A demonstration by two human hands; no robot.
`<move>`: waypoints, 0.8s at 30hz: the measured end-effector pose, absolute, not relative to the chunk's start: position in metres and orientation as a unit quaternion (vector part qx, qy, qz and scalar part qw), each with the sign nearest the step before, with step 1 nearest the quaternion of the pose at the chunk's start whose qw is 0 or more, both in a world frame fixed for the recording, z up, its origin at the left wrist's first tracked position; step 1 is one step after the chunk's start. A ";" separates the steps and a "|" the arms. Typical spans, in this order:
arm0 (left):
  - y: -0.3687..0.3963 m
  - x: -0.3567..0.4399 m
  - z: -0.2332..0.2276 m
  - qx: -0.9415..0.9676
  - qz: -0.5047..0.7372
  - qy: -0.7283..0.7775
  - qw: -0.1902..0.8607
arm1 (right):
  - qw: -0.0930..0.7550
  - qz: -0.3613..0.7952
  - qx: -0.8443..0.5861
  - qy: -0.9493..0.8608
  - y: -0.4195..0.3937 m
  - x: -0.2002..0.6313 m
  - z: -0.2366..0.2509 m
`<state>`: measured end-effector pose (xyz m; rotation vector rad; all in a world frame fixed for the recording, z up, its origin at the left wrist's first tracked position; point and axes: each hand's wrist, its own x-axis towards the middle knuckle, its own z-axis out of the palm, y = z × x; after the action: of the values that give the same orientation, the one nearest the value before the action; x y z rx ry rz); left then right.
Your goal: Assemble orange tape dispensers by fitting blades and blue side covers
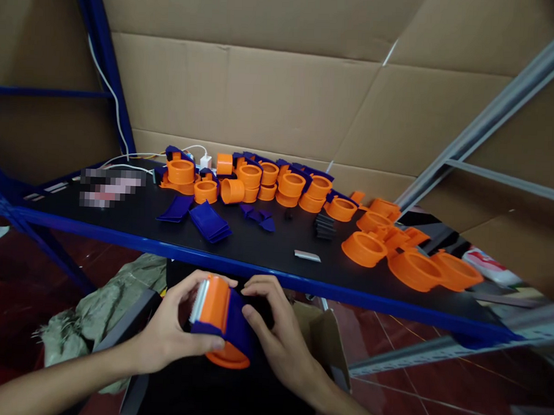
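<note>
1. Orange and blue tape dispenser [221,327] held below the near edge of the surface [275,247], at 6 o'clock in the view, between both hands.
2. Left hand [168,334]: fingers closed around the dispenser's left side, thumb along the top near the metal roller end [198,301]. Wrist straight, forearm entering from 8 o'clock.
3. Right hand [278,336]: fingers pressed on the blue strap portion at the right flank, thumb reaching across toward the orange body. Gripping, not open. Forearm entering from 5 o'clock.
4. Judgement: assembly or seating of the blue part on the orange body in hand. Best done with the left grip kept firm as an anchor, even pressure from the right fingertips, edges aligned before pressing home; skewed pressure likely to leave the part half-seated.
5. On the surface: row of orange rings [278,183] at 12 o'clock, loose orange cores [412,265] at 2 o'clock, blue pieces [209,222] at 11 o'clock, small metal blade [307,255] near 1 o'clock.
</note>
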<state>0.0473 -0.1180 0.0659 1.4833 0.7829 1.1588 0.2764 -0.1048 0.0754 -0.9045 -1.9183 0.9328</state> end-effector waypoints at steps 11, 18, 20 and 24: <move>-0.105 0.049 0.053 0.454 0.550 0.207 0.670 | 0.380 0.092 -0.357 -0.848 -0.102 0.294 0.107; -0.105 0.053 0.062 0.512 0.401 0.227 0.725 | 0.363 -0.237 -0.638 -0.636 0.028 0.443 0.204; -0.105 0.055 0.060 0.519 0.372 0.243 0.730 | 0.256 -0.213 -0.747 -0.575 0.077 0.480 0.227; -0.105 0.058 0.055 0.521 0.330 0.275 0.737 | 0.182 -0.144 -0.773 -0.590 0.153 0.508 0.235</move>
<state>0.0575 -0.1047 0.0554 1.1438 0.6049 0.7251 0.5080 0.1529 0.2350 -2.1825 -1.6649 -0.4071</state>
